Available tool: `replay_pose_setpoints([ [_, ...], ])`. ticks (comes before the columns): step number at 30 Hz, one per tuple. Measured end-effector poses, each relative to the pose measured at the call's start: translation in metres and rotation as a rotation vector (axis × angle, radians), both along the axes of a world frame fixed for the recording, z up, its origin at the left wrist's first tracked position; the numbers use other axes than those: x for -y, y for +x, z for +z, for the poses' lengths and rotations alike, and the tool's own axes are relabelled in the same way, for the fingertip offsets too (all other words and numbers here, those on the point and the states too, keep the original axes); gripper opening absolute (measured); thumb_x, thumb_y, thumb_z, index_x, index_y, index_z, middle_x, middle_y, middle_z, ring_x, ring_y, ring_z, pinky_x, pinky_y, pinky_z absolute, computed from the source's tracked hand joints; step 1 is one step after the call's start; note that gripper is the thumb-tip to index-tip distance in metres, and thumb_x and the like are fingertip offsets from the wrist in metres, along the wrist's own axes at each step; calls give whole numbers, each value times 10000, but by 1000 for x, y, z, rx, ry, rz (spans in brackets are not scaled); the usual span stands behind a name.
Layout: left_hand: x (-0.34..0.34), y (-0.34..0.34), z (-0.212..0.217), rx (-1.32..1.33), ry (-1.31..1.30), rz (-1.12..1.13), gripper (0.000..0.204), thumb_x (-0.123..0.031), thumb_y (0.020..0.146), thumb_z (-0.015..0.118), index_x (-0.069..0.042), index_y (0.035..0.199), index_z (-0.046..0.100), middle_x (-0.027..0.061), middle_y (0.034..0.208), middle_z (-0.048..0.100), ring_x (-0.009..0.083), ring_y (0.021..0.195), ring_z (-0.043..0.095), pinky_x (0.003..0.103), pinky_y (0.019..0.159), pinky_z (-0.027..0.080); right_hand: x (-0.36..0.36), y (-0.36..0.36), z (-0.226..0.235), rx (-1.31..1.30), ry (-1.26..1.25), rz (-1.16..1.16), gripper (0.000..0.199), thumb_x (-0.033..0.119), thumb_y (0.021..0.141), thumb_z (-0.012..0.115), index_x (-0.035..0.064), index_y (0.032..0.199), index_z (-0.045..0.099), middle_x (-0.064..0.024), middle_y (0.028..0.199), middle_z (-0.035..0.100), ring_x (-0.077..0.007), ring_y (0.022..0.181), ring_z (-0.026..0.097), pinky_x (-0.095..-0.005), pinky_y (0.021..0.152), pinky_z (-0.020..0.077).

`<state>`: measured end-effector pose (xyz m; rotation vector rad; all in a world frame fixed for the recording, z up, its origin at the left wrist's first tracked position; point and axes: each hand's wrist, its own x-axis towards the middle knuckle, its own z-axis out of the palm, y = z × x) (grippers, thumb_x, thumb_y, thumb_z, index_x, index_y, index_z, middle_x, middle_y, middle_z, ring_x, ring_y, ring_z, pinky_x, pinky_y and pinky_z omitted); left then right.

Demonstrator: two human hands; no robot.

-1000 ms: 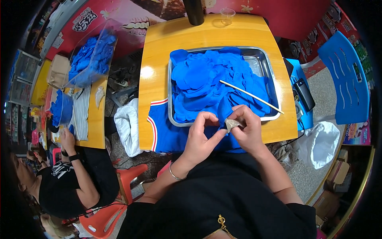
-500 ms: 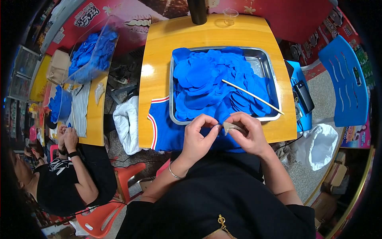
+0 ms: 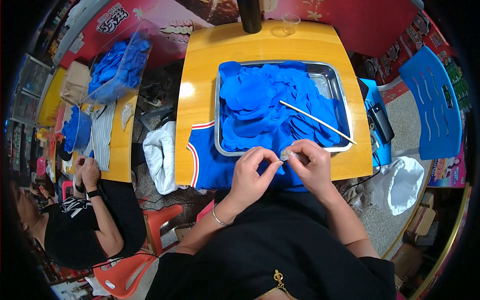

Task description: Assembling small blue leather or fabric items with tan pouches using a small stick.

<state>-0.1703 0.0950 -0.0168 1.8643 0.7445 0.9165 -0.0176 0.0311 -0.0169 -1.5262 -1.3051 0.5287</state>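
In front of me a steel tray (image 3: 346, 117) holds a heap of blue fabric petals (image 3: 252, 97). At its near edge my left hand (image 3: 254, 175) is closed in a pinch, thumb and forefinger together at a blue fabric petal (image 3: 280, 142). Close beside it, my right hand (image 3: 314, 164) is also pinched, with a small beige, partly see-through piece (image 3: 288, 154) at its fingertips. The fingertips of both hands almost meet over the blue cloth, and a small dark bit shows between them. Across the heap lies a pale wooden stick (image 3: 317, 122).
A blue garment with red-white trim (image 3: 200, 155) lies under the tray on the yellow table (image 3: 200, 90). A plastic cup (image 3: 290, 24) stands at the back. On the left, another person (image 3: 80, 225) works at a table with a clear bin (image 3: 122, 82). A blue chair (image 3: 432, 105) is right.
My left fingers have closed nearer to the right fingertips. The beige piece, spread out as a flap before, is now bunched up at my right fingertips.
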Motion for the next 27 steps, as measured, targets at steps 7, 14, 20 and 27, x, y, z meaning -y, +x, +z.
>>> replay_pose_setpoints([
  [7,4,-4,-6,172,-395,-113,105,-66,816,620,0,804,540,56,755,572,131,709,536,250,676,435,-1,3,9,-90,-23,93,83,-29,693,627,-32,774,614,-110,763,623,-193,733,608,-275,644,473],
  [14,4,-4,-6,151,-338,-150,108,-64,821,616,2,807,531,56,776,566,130,730,528,248,683,428,-2,0,11,205,54,73,126,-31,647,642,3,755,586,-114,733,604,-244,721,611,-296,629,468],
  [20,1,-4,4,69,-181,-156,111,-62,827,606,2,800,520,55,768,554,134,724,520,252,678,426,-5,-6,10,402,151,9,171,9,630,659,75,767,579,-60,731,581,-240,648,579,-321,571,439],
  [27,5,-5,-3,228,-474,-119,114,-68,840,594,1,811,508,37,755,531,110,714,495,238,672,419,-2,-4,11,321,202,101,187,-8,663,644,76,826,608,-100,799,581,-256,682,591,-321,602,473],
])
